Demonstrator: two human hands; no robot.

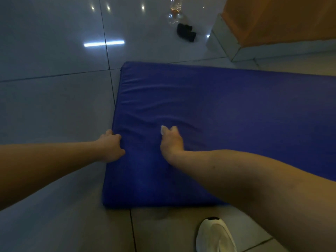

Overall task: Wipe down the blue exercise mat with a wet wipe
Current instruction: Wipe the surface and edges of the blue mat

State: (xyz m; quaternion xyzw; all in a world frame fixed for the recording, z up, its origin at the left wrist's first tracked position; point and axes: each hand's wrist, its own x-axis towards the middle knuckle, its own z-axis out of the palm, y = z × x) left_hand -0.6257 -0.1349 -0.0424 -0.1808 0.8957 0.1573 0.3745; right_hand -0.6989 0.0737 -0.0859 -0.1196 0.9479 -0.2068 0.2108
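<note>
Blue exercise mat point(227, 113) lies flat on the tiled floor point(54, 106), left hand point(111, 148) gripping its side edge, right hand point(172, 141) clutching the white wet wipe point(163, 130) down against its top.

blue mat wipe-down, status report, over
Left hand grips edge of blue mat. Right hand holds wet wipe on mat top. Bottle, black item on floor beyond.

Looked dim and blue-tinted throughout. Caught white streaks of ceiling-light glare on the glossy floor point(54, 106) well beyond the fingers point(116, 137). Bent lines toward the edges; blurred softly nearer than the fingers.
</note>
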